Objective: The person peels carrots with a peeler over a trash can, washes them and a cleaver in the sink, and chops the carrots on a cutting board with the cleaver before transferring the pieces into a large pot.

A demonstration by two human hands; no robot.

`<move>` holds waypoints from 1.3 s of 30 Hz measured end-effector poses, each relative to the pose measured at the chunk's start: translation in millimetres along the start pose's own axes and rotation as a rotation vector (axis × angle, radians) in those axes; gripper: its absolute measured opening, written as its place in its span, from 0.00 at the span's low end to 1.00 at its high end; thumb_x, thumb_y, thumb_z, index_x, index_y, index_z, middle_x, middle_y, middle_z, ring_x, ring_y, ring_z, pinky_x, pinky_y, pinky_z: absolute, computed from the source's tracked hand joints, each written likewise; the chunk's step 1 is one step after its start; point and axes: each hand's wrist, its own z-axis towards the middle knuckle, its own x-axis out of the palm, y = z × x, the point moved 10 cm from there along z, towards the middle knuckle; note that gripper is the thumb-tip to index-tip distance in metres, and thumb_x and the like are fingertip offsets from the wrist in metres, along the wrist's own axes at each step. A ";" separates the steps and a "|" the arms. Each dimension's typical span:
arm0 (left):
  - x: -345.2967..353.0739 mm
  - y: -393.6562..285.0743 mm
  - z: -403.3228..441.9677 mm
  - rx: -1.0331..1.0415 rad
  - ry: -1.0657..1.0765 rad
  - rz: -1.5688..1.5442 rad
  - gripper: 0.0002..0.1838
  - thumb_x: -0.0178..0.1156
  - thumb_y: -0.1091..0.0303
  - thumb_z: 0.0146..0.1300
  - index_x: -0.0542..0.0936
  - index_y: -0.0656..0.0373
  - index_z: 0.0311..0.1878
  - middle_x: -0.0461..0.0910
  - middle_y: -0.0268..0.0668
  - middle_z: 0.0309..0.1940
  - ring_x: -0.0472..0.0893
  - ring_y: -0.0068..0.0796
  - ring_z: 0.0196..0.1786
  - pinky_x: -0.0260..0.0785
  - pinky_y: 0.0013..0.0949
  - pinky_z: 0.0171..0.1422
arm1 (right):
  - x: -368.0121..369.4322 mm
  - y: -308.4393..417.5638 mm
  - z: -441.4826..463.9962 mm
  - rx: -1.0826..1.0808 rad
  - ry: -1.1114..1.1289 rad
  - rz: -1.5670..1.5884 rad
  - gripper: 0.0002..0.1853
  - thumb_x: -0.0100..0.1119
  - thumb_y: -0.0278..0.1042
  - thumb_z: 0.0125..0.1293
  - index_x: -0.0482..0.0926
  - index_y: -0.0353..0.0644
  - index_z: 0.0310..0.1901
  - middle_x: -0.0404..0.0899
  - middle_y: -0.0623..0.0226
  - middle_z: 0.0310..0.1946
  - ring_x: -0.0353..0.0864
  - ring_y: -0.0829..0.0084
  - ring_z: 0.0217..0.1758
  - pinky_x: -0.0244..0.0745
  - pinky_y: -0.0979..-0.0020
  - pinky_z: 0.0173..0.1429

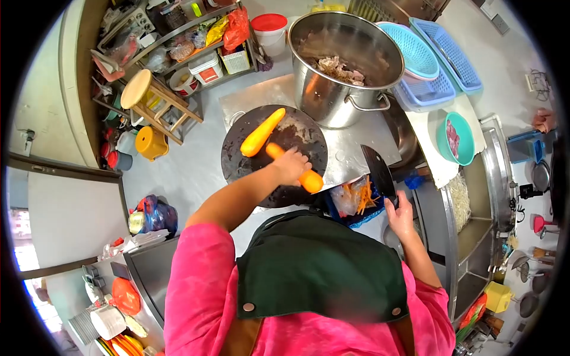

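The steel table (350, 148), smooth and dully reflective, carries a tall cylindrical stockpot (332, 98) of brushed metal with a looped handle and pale, ragged chunks inside. Beside it lies a round chopping board (237, 169), dark and damp-looking, with a pale, worn patch. Just off the table's edge, a bin lined with crinkled blue plastic (354, 223) holds a clear bag and thin orange shreds (363, 196). The right hand (401, 217) is closed around the handle end of a broad, dark-bladed cleaver (377, 171), out to the side, well apart from the board. The left hand (290, 166) has its fingers wrapped over the middle of a smooth, tapering carrot (312, 181) near the board's edge; another carrot (263, 132) lies farther up the board. Good handling here would mean a firm, low grip, since round, slick carrots could roll, with fingertips tucked back and the blade kept clear of the wrist.
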 end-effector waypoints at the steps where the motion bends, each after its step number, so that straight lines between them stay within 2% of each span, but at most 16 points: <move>1: 6.8 -3.8 -2.7 -0.091 -0.035 -0.161 0.30 0.66 0.57 0.43 0.69 0.55 0.51 0.71 0.38 0.41 0.71 0.40 0.50 0.59 0.44 0.60 | 3.6 -3.7 3.4 -0.043 -0.010 -0.045 0.13 0.56 0.29 0.56 0.69 0.36 0.41 0.75 0.47 0.29 0.75 0.49 0.33 0.70 0.63 0.37; 2: 13.7 -6.7 -7.2 -0.184 -0.071 -0.319 0.30 0.65 0.59 0.44 0.67 0.56 0.51 0.71 0.40 0.41 0.71 0.42 0.50 0.63 0.43 0.56 | 6.3 -3.0 7.9 -0.041 -0.001 -0.042 0.13 0.56 0.29 0.56 0.69 0.36 0.41 0.75 0.47 0.29 0.75 0.49 0.33 0.70 0.63 0.37; 3: 25.1 -16.2 -12.5 -0.190 -0.064 -0.323 0.30 0.65 0.59 0.44 0.67 0.56 0.51 0.71 0.40 0.41 0.71 0.42 0.50 0.63 0.43 0.56 | 15.1 5.2 12.5 -0.076 0.041 -0.066 0.12 0.56 0.29 0.56 0.69 0.36 0.41 0.75 0.47 0.29 0.75 0.48 0.33 0.71 0.62 0.37; 5: 26.2 6.1 -46.2 -0.511 -0.322 -0.450 0.30 0.64 0.60 0.45 0.65 0.60 0.52 0.71 0.44 0.41 0.72 0.46 0.48 0.67 0.42 0.50 | 36.5 22.4 21.6 -0.184 0.103 -0.055 0.12 0.54 0.30 0.56 0.68 0.36 0.41 0.75 0.46 0.30 0.75 0.46 0.34 0.71 0.59 0.38; 6: 28.5 15.5 -62.8 -0.596 -0.357 -0.482 0.29 0.63 0.63 0.47 0.65 0.62 0.52 0.71 0.46 0.43 0.72 0.48 0.47 0.66 0.43 0.51 | 50.7 31.1 26.4 -0.256 0.122 -0.020 0.12 0.54 0.31 0.57 0.68 0.36 0.41 0.75 0.46 0.30 0.75 0.45 0.35 0.71 0.57 0.38; 7: 35.1 27.2 -77.7 -0.780 -0.207 -0.511 0.31 0.63 0.64 0.47 0.64 0.62 0.54 0.71 0.47 0.44 0.72 0.47 0.48 0.67 0.42 0.51 | 71.0 31.9 31.5 -0.236 0.176 -0.024 0.13 0.53 0.32 0.58 0.67 0.36 0.42 0.75 0.45 0.30 0.75 0.45 0.35 0.70 0.56 0.38; 8: 34.8 30.8 -93.7 -0.802 -0.323 -0.470 0.31 0.64 0.62 0.48 0.63 0.63 0.54 0.70 0.48 0.44 0.72 0.47 0.48 0.68 0.42 0.50 | 90.0 35.2 35.7 -0.219 0.232 -0.029 0.13 0.52 0.33 0.59 0.66 0.36 0.42 0.75 0.45 0.30 0.74 0.45 0.35 0.70 0.55 0.39; 11: 38.7 32.9 -109.6 -0.894 -0.279 -0.412 0.33 0.64 0.59 0.48 0.62 0.64 0.54 0.70 0.44 0.42 0.73 0.44 0.47 0.70 0.39 0.47 | 134.8 48.5 42.0 -0.149 0.440 -0.114 0.12 0.49 0.37 0.61 0.64 0.36 0.39 0.75 0.43 0.31 0.74 0.44 0.36 0.68 0.52 0.40; 21: 42.3 34.7 -110.7 -0.940 -0.274 -0.417 0.30 0.65 0.60 0.46 0.63 0.61 0.50 0.70 0.43 0.42 0.73 0.43 0.46 0.71 0.41 0.45 | 162.5 97.7 42.4 -0.283 0.621 -0.237 0.11 0.47 0.36 0.62 0.63 0.35 0.35 0.76 0.45 0.29 0.76 0.45 0.35 0.69 0.52 0.39; 24: 46.8 33.6 -109.4 -0.943 -0.205 -0.471 0.31 0.64 0.61 0.48 0.62 0.63 0.51 0.69 0.47 0.44 0.72 0.47 0.48 0.69 0.42 0.49 | 164.6 104.5 39.8 -0.254 0.662 -0.316 0.11 0.46 0.35 0.62 0.64 0.34 0.35 0.76 0.45 0.29 0.76 0.47 0.35 0.70 0.53 0.40; 26: 43.5 32.8 -108.1 -0.926 -0.261 -0.384 0.30 0.65 0.60 0.47 0.63 0.60 0.51 0.70 0.43 0.42 0.73 0.42 0.47 0.71 0.40 0.44 | 169.1 110.0 37.2 -0.242 0.688 -0.340 0.11 0.47 0.34 0.62 0.64 0.33 0.33 0.75 0.44 0.27 0.76 0.47 0.35 0.69 0.53 0.39; 28: 44.2 32.5 -107.3 -0.931 -0.244 -0.380 0.31 0.65 0.60 0.47 0.63 0.60 0.51 0.70 0.42 0.42 0.73 0.42 0.47 0.71 0.41 0.43 | 170.2 120.6 43.2 -0.257 0.676 -0.327 0.11 0.47 0.34 0.62 0.65 0.33 0.33 0.75 0.45 0.26 0.76 0.47 0.34 0.69 0.53 0.39; 31: 47.6 30.8 -106.4 -0.942 -0.232 -0.380 0.30 0.65 0.60 0.47 0.63 0.60 0.51 0.70 0.42 0.42 0.73 0.41 0.47 0.71 0.42 0.43 | 188.3 120.0 54.8 -0.204 0.749 -0.377 0.12 0.45 0.35 0.63 0.67 0.33 0.39 0.77 0.45 0.34 0.77 0.49 0.38 0.71 0.54 0.41; 36: 42.7 29.5 -108.6 -0.972 -0.281 -0.400 0.30 0.65 0.60 0.47 0.64 0.59 0.51 0.69 0.41 0.43 0.73 0.41 0.47 0.70 0.44 0.43 | 229.9 94.5 66.1 -0.191 0.718 -0.322 0.12 0.45 0.36 0.63 0.66 0.34 0.39 0.77 0.46 0.33 0.77 0.48 0.38 0.71 0.54 0.42; 39: 41.6 34.6 -111.1 -1.022 -0.280 -0.478 0.32 0.66 0.62 0.45 0.64 0.59 0.52 0.68 0.44 0.45 0.72 0.45 0.48 0.70 0.45 0.45 | 240.6 72.9 62.4 -0.183 0.664 -0.269 0.12 0.46 0.37 0.63 0.64 0.36 0.38 0.76 0.46 0.32 0.76 0.47 0.38 0.69 0.52 0.42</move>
